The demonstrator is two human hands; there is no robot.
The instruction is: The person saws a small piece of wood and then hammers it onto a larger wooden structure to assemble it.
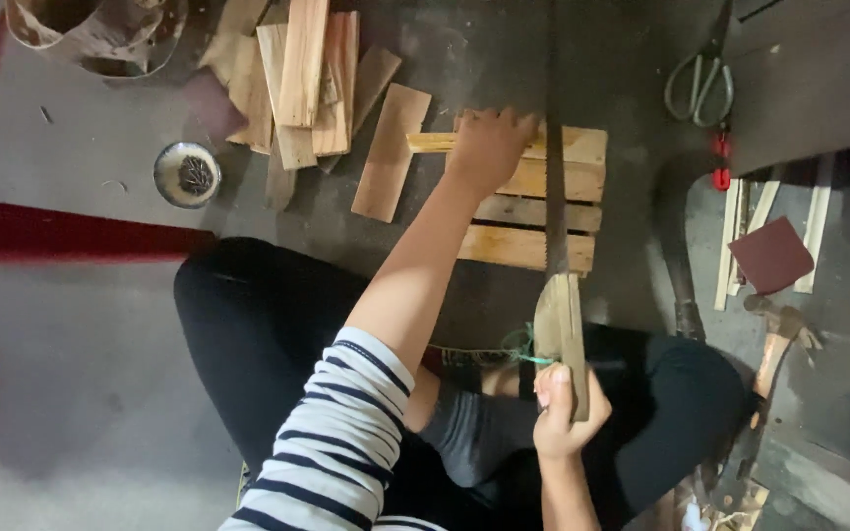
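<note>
My left hand (489, 146) presses down on a thin light wood strip (427, 143) that lies across a small slatted wooden pallet (533, 246) on the floor. My right hand (563, 408) grips the wooden handle of a hand saw (555, 177). Its long dark blade runs away from me across the pallet, just right of my left hand, and meets the strip there. A bit of green string hangs at the saw handle. I sit cross-legged in dark trousers behind the pallet.
A pile of cut wood boards (302, 79) and one loose board (391, 152) lie at the far left. A small round bowl (187, 174) sits left. Scissors (700, 84), a sheet of reddish sandpaper (769, 254), thin slats and a hammer (774, 344) lie right.
</note>
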